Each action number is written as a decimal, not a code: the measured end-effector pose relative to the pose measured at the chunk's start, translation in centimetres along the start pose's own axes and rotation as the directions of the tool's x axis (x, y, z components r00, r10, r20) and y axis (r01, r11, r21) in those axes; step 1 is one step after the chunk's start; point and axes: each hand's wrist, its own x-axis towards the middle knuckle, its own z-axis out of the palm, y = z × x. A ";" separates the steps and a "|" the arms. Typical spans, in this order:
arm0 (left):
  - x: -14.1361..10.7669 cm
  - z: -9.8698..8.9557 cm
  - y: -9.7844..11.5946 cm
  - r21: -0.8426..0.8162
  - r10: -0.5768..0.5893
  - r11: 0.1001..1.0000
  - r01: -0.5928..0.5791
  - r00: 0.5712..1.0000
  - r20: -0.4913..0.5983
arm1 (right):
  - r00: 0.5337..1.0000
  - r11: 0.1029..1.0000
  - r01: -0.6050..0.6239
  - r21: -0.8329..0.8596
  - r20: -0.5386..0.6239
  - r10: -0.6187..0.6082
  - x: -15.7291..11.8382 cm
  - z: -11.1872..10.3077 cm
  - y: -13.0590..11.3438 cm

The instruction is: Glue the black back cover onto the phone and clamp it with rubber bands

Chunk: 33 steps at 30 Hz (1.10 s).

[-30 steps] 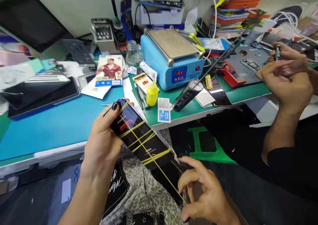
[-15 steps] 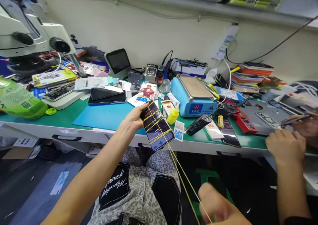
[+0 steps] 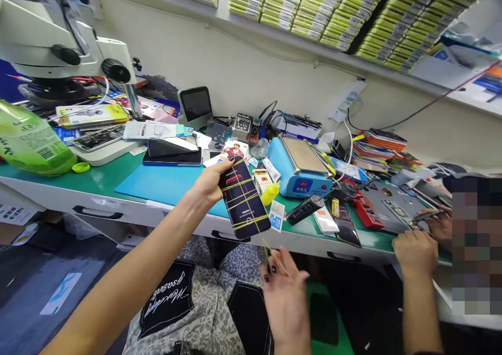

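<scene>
The left hand (image 3: 214,183) gripped a flat black glass-fronted phone (image 3: 241,194), while the right hand (image 3: 285,295), part-curled just below, had a thin yellow elastic band (image 3: 251,221) across its fingers, grip unclear, seemingly mid-binding, the next loop calling for even tension.

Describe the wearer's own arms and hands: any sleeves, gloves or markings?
The left forearm is bare, with no sleeve in view. The left hand and right hand are ungloved, with dark nail polish on visible nails. No watch or bracelet shows.
</scene>
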 end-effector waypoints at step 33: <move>-7.2 -5.8 -5.1 0.267 0.168 0.954 -0.133 0.980 -0.111 | 0.945 0.921 -0.198 -0.334 0.184 0.270 -6.1 1.7 1.4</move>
